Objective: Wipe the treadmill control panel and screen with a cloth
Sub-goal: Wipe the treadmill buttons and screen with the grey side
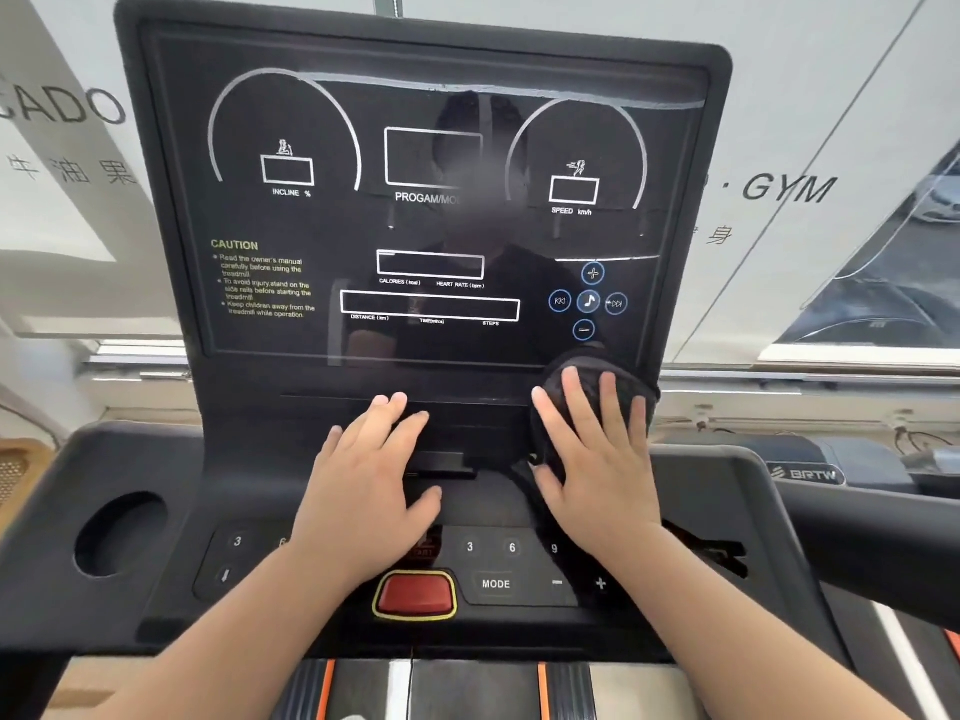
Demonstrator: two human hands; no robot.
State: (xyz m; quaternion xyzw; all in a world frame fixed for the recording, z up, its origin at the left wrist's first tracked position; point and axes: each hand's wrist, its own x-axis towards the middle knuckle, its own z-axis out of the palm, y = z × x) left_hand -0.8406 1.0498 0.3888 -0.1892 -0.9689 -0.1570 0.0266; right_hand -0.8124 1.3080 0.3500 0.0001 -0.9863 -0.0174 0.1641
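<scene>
The treadmill's dark glossy screen (431, 200) tilts up in front of me, with the black control panel (498, 584) of numbered buttons below it. My right hand (597, 459) lies flat, fingers spread, pressing a black cloth (623, 376) against the console just under the screen's lower right corner. Only the cloth's edges show around the fingers. My left hand (369, 475) rests flat and bare on the console's middle ledge, fingers apart, covering part of the left button row.
A red stop button (414, 593) with a yellow rim sits at the panel's front centre. A round cup holder (122, 532) is sunk in the left wing. A handrail (883, 517) runs off to the right. The belt deck (467, 688) lies below.
</scene>
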